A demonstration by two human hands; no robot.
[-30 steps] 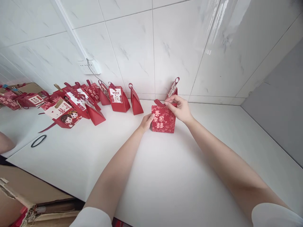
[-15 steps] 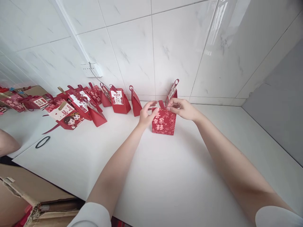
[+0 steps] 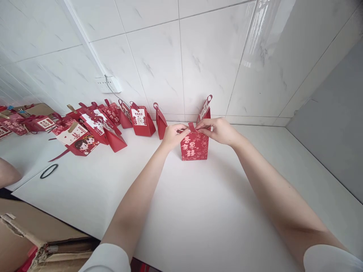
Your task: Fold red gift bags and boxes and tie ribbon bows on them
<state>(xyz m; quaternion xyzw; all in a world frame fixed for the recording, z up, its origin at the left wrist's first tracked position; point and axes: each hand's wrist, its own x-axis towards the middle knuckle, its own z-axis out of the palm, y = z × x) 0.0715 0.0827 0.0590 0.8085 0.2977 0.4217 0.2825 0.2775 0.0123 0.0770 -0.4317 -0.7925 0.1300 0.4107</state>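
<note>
A small red paper gift box [image 3: 194,148] with white characters stands on the white counter [image 3: 198,211] near the tiled wall. My left hand [image 3: 172,135] pinches the top flap of the box at its left side. My right hand [image 3: 217,130] pinches the same top edge from the right, fingers closed on the red handle strip. Just behind the box stands another red box with a white tag [image 3: 205,108], against the wall.
A row of finished red gift boxes [image 3: 113,122] lines the wall to the left, below a wall socket [image 3: 109,84]. A black hair band [image 3: 48,171] lies on the counter. A torn cardboard carton [image 3: 31,241] sits at the lower left. Another person's arm [image 3: 7,173] shows at the left edge.
My left hand rose from the box's side to its top edge and closed on the flap. My right hand stayed on the top, now pressing the flaps together.
</note>
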